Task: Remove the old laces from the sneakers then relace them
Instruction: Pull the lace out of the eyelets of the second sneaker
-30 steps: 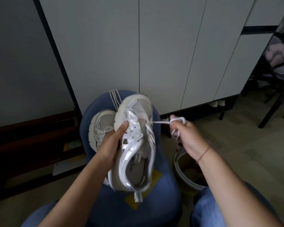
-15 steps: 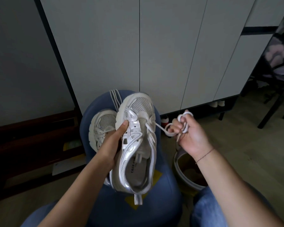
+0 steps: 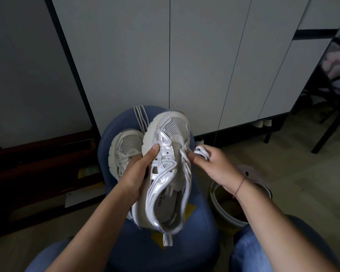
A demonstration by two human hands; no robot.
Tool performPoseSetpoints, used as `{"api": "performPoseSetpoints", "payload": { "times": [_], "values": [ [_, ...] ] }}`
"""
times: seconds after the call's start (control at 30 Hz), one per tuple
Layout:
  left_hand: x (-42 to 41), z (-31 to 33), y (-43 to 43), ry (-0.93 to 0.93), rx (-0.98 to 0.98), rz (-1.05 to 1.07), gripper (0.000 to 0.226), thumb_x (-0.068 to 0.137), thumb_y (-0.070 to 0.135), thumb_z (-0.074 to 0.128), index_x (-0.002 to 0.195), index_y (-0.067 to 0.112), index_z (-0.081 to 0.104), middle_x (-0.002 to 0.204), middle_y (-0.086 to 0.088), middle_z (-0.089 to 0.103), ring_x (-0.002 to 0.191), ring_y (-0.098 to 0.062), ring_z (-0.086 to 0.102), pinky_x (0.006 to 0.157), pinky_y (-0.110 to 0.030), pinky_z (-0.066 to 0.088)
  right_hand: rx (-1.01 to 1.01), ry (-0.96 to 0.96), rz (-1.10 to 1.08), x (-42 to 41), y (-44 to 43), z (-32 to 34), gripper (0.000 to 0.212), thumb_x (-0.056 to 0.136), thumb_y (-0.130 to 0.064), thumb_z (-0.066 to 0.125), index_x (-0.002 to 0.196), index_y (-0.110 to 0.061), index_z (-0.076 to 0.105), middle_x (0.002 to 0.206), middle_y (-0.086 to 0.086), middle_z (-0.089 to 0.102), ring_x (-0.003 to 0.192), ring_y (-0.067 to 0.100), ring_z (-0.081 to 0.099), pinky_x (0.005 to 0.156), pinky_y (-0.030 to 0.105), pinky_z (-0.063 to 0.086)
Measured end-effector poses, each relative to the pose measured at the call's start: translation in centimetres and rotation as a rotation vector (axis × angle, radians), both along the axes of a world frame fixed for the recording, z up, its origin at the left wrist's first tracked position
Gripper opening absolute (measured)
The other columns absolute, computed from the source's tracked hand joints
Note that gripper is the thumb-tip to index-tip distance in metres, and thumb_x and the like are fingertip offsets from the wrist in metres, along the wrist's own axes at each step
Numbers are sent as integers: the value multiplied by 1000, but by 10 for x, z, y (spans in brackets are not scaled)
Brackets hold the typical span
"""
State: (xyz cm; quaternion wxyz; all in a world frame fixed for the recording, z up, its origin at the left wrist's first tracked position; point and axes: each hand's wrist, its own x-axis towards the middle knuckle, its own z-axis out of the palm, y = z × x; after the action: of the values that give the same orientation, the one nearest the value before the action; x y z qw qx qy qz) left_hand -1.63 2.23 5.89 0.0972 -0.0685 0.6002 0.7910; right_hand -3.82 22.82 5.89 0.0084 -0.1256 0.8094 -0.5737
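Observation:
My left hand (image 3: 138,170) grips a white and silver sneaker (image 3: 170,179) by its left side, thumb on the upper, holding it above a blue stool (image 3: 200,240). Coils of its white lace (image 3: 201,152) are wrapped round the fingers of my right hand (image 3: 214,163), which pinches the lace right beside the shoe's eyelets. A second white sneaker (image 3: 126,152) lies on the stool behind my left hand, partly hidden. Loose grey-white laces (image 3: 140,118) drape over the stool's far edge.
A pale bin (image 3: 224,214) stands on the floor right of the stool, under my right forearm. Grey cabinet doors (image 3: 185,65) rise straight ahead. A dark wooden bench (image 3: 39,165) sits at the left, and dark chair legs (image 3: 326,132) at the far right.
My right hand has moved left from a taut pull out to the side back to the shoe, with the lace wound round its fingers. My left hand still holds the sneaker.

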Motion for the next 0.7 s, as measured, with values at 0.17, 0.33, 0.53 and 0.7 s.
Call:
{"api": "performPoseSetpoints", "payload": {
  "times": [0.17,0.33,0.53,0.7],
  "values": [
    [-1,1,-2,-46,55,10,54,81,44,63,120,7,67,110,-16,73,103,-31,70,99,-45,49,-362,-84,-86,-2,10,4,26,93,-27,53,70,-24,64,71,2,53,66,9,50,67,25,40],
    [-7,0,-12,-69,125,13,58,78,50,65,122,13,67,118,-13,71,111,-30,67,107,-48,44,-1059,-278,-188,-13,38,22,32,98,-23,41,72,-15,58,94,5,66,96,19,61,82,34,45],
    [-4,-2,-5,-67,103,-21,54,83,48,62,122,11,68,118,-15,70,111,-32,67,108,-50,43,-1413,-358,-47,-5,37,27,34,101,-28,37,73,-13,49,69,6,63,72,21,69,80,47,57],
    [0,-2,3,-40,33,-31,56,80,47,65,121,8,67,112,-16,72,105,-33,69,102,-48,48,-578,-219,-154,-6,8,4,26,97,-32,49,76,-17,50,58,-3,49,49,9,43,57,28,39]
  ]
}}
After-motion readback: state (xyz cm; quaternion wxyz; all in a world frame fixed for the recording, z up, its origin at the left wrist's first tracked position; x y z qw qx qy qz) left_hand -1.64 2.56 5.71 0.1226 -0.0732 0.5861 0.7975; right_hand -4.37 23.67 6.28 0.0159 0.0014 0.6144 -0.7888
